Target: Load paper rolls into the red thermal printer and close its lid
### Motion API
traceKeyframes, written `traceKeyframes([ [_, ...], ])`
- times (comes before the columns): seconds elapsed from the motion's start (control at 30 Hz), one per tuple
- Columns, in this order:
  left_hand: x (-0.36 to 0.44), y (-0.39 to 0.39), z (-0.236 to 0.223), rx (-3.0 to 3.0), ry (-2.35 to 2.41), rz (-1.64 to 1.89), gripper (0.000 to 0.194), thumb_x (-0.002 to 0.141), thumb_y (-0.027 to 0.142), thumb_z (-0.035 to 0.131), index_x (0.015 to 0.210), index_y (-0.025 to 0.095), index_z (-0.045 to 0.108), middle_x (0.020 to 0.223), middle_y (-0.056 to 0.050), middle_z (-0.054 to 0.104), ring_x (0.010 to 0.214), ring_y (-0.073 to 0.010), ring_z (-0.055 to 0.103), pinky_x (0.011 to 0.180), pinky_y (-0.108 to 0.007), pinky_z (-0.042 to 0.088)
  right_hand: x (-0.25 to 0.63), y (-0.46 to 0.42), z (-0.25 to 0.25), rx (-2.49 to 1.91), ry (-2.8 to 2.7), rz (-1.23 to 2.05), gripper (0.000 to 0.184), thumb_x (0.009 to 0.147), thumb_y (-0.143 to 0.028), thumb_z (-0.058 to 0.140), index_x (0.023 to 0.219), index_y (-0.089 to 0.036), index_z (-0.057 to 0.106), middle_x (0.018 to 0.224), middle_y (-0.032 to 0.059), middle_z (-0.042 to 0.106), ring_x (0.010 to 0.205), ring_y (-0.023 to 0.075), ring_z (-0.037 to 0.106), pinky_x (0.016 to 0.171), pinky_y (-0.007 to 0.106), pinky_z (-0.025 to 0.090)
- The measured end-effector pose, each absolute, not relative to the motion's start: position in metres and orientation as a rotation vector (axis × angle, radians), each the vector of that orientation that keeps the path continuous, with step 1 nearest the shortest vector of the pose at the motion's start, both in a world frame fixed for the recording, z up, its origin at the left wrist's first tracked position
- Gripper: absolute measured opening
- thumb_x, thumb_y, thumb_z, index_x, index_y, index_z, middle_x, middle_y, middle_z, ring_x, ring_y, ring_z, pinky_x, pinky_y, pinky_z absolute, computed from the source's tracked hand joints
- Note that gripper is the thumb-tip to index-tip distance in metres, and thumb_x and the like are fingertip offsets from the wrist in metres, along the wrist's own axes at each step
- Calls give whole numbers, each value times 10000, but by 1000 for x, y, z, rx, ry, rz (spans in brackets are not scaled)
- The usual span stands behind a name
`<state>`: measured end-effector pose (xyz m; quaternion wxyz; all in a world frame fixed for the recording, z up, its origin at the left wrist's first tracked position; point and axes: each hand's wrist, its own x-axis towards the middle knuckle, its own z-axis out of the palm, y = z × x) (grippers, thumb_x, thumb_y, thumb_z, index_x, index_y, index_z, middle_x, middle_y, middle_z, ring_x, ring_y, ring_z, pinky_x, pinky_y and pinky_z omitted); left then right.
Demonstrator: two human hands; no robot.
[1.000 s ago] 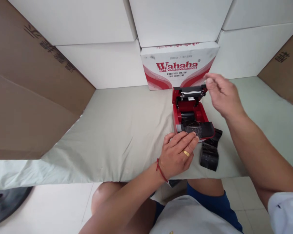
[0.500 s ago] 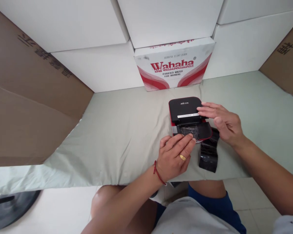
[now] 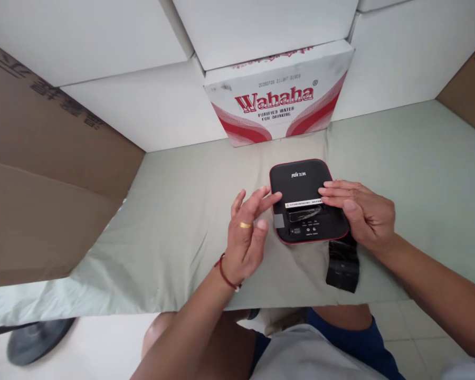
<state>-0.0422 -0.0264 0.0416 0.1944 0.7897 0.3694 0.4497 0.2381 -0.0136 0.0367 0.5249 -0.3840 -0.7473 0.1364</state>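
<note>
A flat black portable printer (image 3: 301,184) with a red rim lies on the cloth-covered table, its lid closed. Black film shows in the slot across its middle, below a white label strip. Stretched fingers of my right hand (image 3: 366,214) rest on the printer's right side, the thumb beside its edge. My left hand (image 3: 247,232) is spread at the left side, its index fingertip at the lid's left edge and nothing held. From under the printer's lower right corner comes a strip of shiny black film (image 3: 343,266), partly hidden by the printer.
A Wahaha water carton (image 3: 277,100) stands at the back against stacked white boxes (image 3: 142,108). Brown cardboard boxes flank the table at left (image 3: 43,211) and right (image 3: 469,89). The table's front edge lies close to my legs. A black round base (image 3: 41,340) stands on the floor.
The printer's lid was raised with my left fingers at its front part; now it is closed flat. My left hand has moved left and spread. My right hand stays at the right side.
</note>
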Motion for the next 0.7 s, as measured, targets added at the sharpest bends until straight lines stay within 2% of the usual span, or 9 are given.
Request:
traceKeyframes([
  [0.07,-44,-21,38,2230,1036,1192,495,1177,333,340,1667,283,389,1463,-109,764,1465,-214,655,1349,-524,260,236,-14,37,-919,-1775,328,374,1105,-243,497,1158,-347,853,1165,37,867,1168,277,810,1087,581,616],
  [0.13,-43,-21,37,2255,1065,1173,469,1175,321,353,1633,282,444,1459,-101,768,1421,-199,684,1324,-487,302,234,-15,38,-936,-1769,337,374,1108,-251,492,1143,-356,850,1158,32,868,1170,279,805,1094,588,609],
  [0.23,-41,-23,42,2311,1093,1157,446,1166,342,384,1593,278,499,1421,-93,790,1408,-217,691,1288,-478,337,231,-17,43,-986,-1773,349,376,1117,-271,477,1140,-362,840,1149,33,866,1173,282,792,1094,589,603],
  [0.3,-38,-23,47,2315,1119,1154,423,1159,353,406,1553,275,538,1388,-93,805,1382,-239,704,1273,-497,353,228,-20,46,-1013,-1805,325,362,1114,-277,482,1243,-346,814,1201,52,854,1211,286,768,1107,583,587],
  [0.4,-36,-20,48,2178,1152,1199,351,1118,317,530,1458,272,606,1311,-92,827,1286,-250,739,1217,-490,422,225,-28,50,-969,-1936,251,412,1115,-371,484,1450,-313,717,1335,85,812,1321,320,706,1162,608,538],
  [0.5,-34,-14,41,1914,1049,1252,404,1043,293,671,1440,277,599,1286,-85,803,1272,-253,736,1199,-472,463,225,-37,51,-856,-2070,156,427,1127,-475,425,1353,-339,761,1217,60,842,1295,316,703,1182,595,527],
  [0.57,-35,-10,32,1768,970,1284,530,996,341,741,1490,315,550,1436,-81,720,1421,-270,653,1281,-493,409,225,-42,52,-793,-2099,97,422,1135,-461,414,1221,-305,796,1093,56,849,1225,295,710,1149,553,555],
  [0.63,-36,-6,25,1663,953,1275,714,951,411,794,1579,387,455,1672,-60,534,1627,-297,447,1370,-526,301,225,-46,52,-754,-2101,68,400,1138,-414,433,1156,-248,796,1048,64,843,1175,278,700,1114,511,576],
  [0.7,-38,-3,19,1543,966,1186,909,916,447,819,1664,477,303,1819,-6,315,1741,-312,217,1413,-553,227,225,-48,53,-732,-2098,59,367,1134,-380,458,1143,-227,791,1033,66,842,1143,266,687,1084,477,585],
])
